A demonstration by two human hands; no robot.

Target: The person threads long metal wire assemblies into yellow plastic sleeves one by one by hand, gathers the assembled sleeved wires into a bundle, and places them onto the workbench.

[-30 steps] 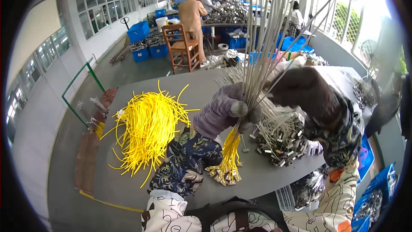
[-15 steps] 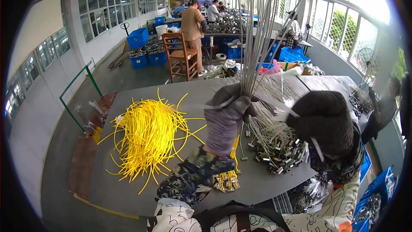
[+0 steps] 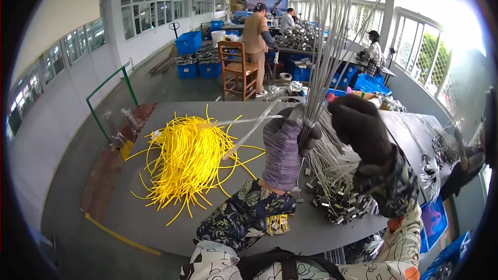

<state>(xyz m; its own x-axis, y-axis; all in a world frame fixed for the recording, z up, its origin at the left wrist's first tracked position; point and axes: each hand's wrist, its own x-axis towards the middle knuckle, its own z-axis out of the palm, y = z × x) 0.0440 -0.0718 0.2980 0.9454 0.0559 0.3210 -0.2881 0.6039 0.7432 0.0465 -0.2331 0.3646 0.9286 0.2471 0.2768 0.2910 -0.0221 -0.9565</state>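
Left hand [image 3: 284, 142]: gloved, closed round an upright bundle of grey wires [image 3: 327, 52] — right of the pile of yellow strands [image 3: 189, 161]
Right hand [image 3: 360, 124]: dark-gloved, farther right of the pile, near the bundle — its grip cannot be told
Pale strip [image 3: 259, 121]: blurred, between left hand and pile
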